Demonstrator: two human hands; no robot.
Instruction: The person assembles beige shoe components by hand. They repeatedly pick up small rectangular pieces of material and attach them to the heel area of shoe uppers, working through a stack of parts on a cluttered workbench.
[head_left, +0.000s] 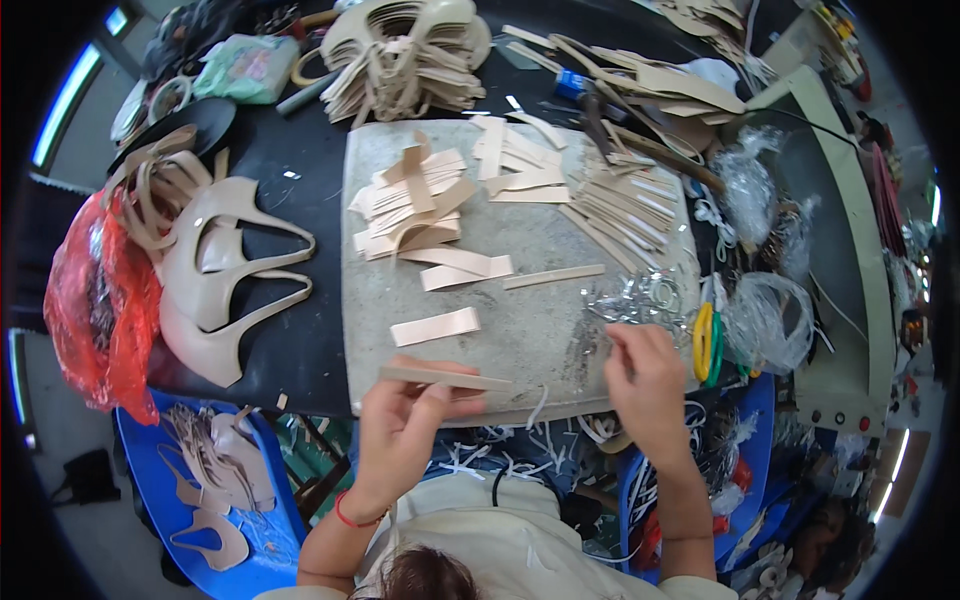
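Observation:
My left hand [405, 408] grips a narrow beige leather strip [445, 378] between thumb and fingers, low over the near edge of the pale work slab [540, 330]. Over the slab's right side, my right hand [645, 375] is closed in a pinch; anything in it is too small to name. Just beyond it lies a scattered pile of small shiny metal pieces [640, 300]. A short, wide leather piece [435, 326] rests beyond my left hand. Past that are another wide piece [466, 270] and a thin strip [554, 277].
Stacked leather pieces [410, 205] and a fan of strips [630, 215] cover the slab's far part. Yellow- and green-handled scissors [706, 340] lie at its right edge. Curved beige pieces [215, 270] and a red plastic bag [95, 300] are at left. Blue bins [270, 470] stand below.

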